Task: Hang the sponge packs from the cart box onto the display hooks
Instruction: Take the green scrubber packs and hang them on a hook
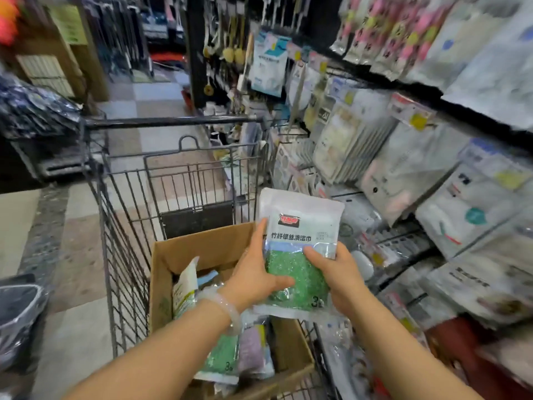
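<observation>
Both forearms reach over the cardboard box (202, 249) in the cart (173, 168). Left hand (253, 272) and right hand (337, 272) pinch a green sponge pack (300, 241), thumbs in front, above the box. Beyond hang display packs (403, 168).

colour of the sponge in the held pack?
Green, under a white-and-blue label, on the sponge pack; head view.

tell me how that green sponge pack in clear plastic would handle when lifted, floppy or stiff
The green sponge pack in glossy clear plastic probably feels light and soft: its fill looks like spongy green fibre. It seems fairly floppy, since both the left hand and right hand support it. The shiny film may be slightly slippery.
</observation>
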